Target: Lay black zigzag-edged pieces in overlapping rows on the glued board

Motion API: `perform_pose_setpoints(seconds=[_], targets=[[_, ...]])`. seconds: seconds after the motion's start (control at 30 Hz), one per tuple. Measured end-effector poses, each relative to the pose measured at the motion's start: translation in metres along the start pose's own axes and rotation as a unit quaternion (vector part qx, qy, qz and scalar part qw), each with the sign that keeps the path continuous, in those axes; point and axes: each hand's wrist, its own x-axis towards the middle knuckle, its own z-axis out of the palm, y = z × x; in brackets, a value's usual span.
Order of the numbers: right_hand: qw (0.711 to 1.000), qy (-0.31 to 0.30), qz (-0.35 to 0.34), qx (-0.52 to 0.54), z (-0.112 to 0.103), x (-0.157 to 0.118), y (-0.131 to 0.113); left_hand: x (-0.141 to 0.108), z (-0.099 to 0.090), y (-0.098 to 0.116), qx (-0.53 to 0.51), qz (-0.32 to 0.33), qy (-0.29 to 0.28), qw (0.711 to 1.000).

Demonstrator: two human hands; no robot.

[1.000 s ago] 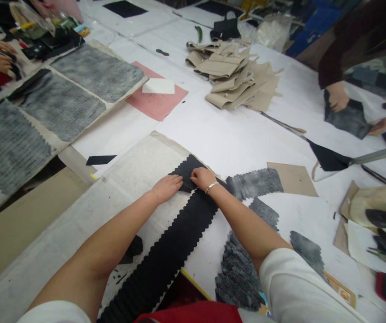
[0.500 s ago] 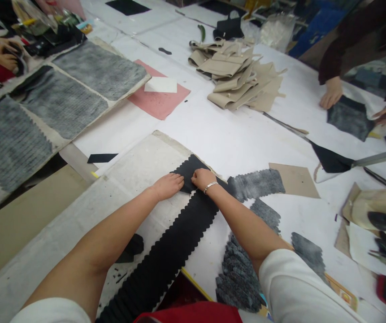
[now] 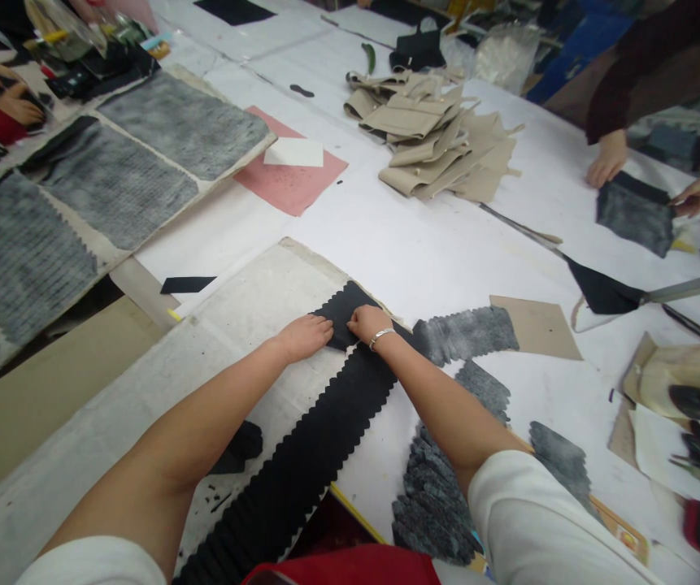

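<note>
A black scalloped-edge piece (image 3: 341, 305), leather or fabric, lies at the top corner of a pale board (image 3: 252, 301). My left hand (image 3: 308, 335) rests on its left edge with the fingers lying flat. My right hand (image 3: 367, 323) is closed, its fingertips pinched at the piece's right part; the exact grip is hidden under the fingers. Below my hands, a long row of overlapping black scalloped pieces (image 3: 319, 431) runs down toward my body. Dark scraps (image 3: 236, 449) lie on the board by my left forearm.
Grey fuzzy-backed pieces (image 3: 438, 496) pile up to the right, near a tan card (image 3: 536, 327). Beige cut parts (image 3: 423, 122) are heaped farther back. At left, a board carries grey panels (image 3: 121, 183). Co-workers' hands (image 3: 609, 158) handle pieces at right and at far left.
My hands stay in nearly the same place on the black piece. The co-worker's hands at right have shifted slightly with a grey piece, and the far-left co-worker's hands have moved.
</note>
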Motion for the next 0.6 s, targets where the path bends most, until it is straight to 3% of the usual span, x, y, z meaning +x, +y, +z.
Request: perform_pose_setpoints(seconds=[0.6], targets=[[1.000,-0.001,0.012,-0.009,0.003,-0.003,-0.005,-0.011,0.001,0.007,0.021,-0.010,-0.003,1.000]])
